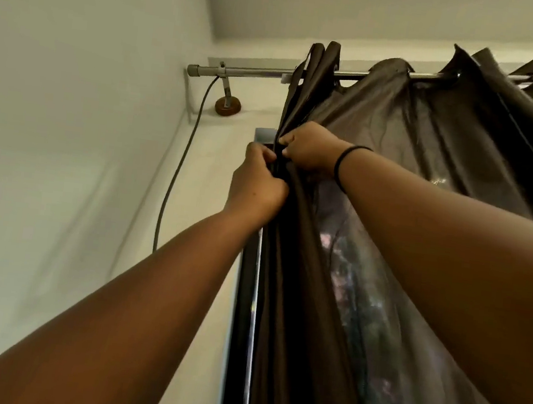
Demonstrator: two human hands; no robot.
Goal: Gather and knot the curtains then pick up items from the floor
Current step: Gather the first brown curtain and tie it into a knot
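Note:
A dark brown curtain (pixel 400 124) hangs by eyelets from a metal rod (pixel 253 72) high above me. Both my arms reach up to its left edge. My left hand (pixel 255 184) grips the bunched folds of the curtain's edge from the left. Just above it, my right hand (pixel 308 146) pinches the same edge from the right, a black band round its wrist. The two hands almost touch. Below them the curtain falls in tight folds, thin enough further right to show light through it.
A dark window frame (pixel 244 299) runs down behind the curtain's left edge. A grey cable (pixel 175 171) hangs from the rod's end bracket (pixel 226 102) down the wall. White walls meet in a corner at the left, under the ceiling.

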